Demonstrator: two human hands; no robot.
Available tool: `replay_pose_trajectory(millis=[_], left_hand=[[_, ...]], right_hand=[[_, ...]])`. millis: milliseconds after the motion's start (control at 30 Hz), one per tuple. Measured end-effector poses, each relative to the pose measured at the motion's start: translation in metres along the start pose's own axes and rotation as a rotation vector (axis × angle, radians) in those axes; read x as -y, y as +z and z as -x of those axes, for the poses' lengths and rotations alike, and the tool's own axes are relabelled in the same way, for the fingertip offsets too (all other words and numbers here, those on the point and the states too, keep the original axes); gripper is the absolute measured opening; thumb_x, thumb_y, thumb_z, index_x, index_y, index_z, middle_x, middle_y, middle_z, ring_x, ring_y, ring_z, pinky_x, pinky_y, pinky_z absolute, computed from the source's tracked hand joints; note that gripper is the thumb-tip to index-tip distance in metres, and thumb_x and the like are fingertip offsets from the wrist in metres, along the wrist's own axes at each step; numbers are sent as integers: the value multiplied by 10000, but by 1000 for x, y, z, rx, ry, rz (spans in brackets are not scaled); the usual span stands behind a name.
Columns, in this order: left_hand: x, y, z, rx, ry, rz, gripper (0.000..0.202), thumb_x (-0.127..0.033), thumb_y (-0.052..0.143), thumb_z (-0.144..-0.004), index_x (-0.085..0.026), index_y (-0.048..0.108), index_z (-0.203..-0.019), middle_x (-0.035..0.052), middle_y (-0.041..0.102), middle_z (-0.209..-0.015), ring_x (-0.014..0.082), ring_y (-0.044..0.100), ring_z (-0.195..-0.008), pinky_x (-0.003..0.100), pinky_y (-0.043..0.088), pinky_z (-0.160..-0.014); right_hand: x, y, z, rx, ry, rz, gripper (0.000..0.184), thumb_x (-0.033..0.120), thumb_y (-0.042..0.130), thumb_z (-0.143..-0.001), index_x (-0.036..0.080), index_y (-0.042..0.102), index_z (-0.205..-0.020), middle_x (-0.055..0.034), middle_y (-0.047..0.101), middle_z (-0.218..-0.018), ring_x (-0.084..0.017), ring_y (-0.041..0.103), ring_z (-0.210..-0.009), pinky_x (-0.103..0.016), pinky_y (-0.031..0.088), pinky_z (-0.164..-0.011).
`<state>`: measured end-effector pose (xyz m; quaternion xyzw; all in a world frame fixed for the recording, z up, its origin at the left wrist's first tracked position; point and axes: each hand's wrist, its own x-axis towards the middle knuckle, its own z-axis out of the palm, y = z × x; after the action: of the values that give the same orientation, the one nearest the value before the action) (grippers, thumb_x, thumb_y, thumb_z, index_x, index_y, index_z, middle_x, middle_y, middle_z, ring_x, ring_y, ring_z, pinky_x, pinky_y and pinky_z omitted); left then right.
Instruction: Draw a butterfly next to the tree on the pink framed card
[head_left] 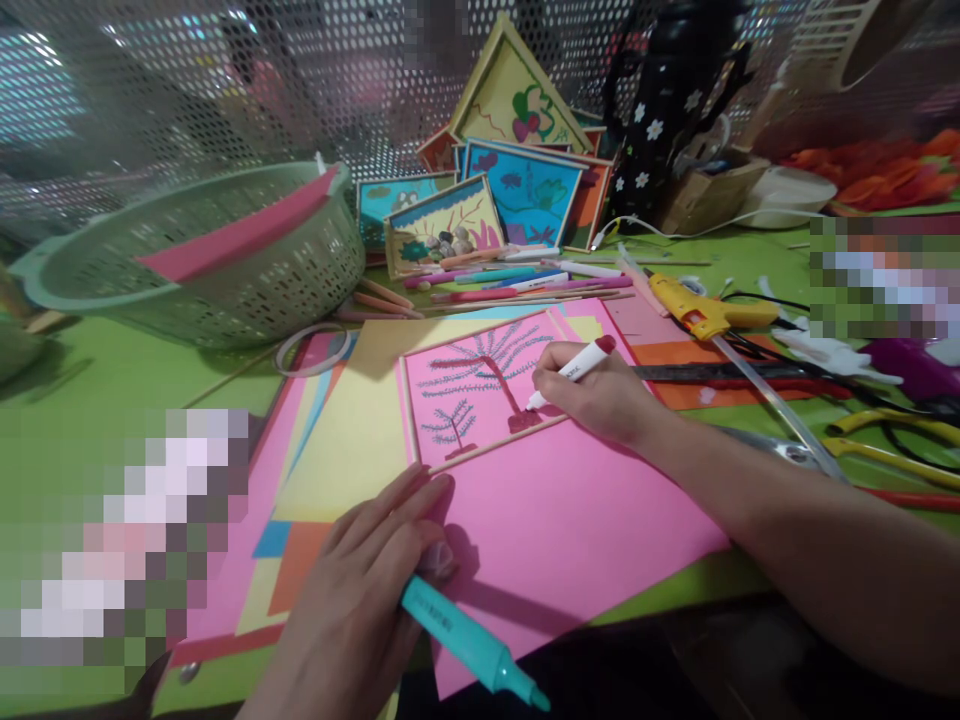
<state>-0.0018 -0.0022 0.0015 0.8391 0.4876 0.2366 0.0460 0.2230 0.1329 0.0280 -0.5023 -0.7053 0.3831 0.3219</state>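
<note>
My right hand (592, 390) grips a white marker (583, 362) with a dark red end. Its tip meets a dark red patch at the foot of a drawn tree on a pink sheet (570, 510). Thin wooden strips frame the drawing (480, 390), which has a large tree and a smaller plant with teal fronds. My left hand (390, 550) rests its fingertips at the frame's lower left corner. A teal highlighter (472, 635) is tucked in that hand, its tip pointing toward me. Whatever else sits by the thumb is unclear.
A green colander (292, 270) stands at the left, holding pink paper. Framed pictures (517, 190) lean at the back behind several markers (510, 280). At the right lie a yellow glue gun (697, 308), yellow-handled pliers (885, 450) and cables. A black flowered flask (660, 120) stands behind.
</note>
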Motion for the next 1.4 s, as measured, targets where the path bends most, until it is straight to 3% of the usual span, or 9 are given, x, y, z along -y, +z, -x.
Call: replay_pose_trajectory(millis=[200,700,933,1400], left_hand=[[1,2,0,-24,8,-10,49,-175,498,-933,-221,515,-937,69,659,-1248,261,529,-1275,393,499,-942],[1,1,1,0,3,-22,63,-156,495,-938,-212,510,-965,89,651,-1257,267,516,-1285,421,501,-931],[2,1,1,-1,17,-13,60,-170,502,-928,-211,524,-966,79,652,-1259,267,522,-1282,406,511,-934],[2,0,-1,-6,24,-20,89,-150,491,-927,-207,558,-913,76,661,-1247,255,541,-1264,390,524,-921]], right_hand=[[-1,-1,-1,-39,55,-17,157,231,504,-692,212,467,-540,44,447,-487,-109,393,-514,-276,270,-494],[2,-1,-1,-44,35,-12,169,218,506,-676,211,462,-513,49,433,-472,-100,379,-498,-274,267,-473],[-3,1,-1,-30,103,-167,143,280,489,-647,221,459,-520,35,441,-479,-120,411,-508,-268,315,-461],[-1,0,-1,-15,60,-82,158,250,494,-679,214,457,-530,45,432,-471,-105,381,-497,-268,263,-474]])
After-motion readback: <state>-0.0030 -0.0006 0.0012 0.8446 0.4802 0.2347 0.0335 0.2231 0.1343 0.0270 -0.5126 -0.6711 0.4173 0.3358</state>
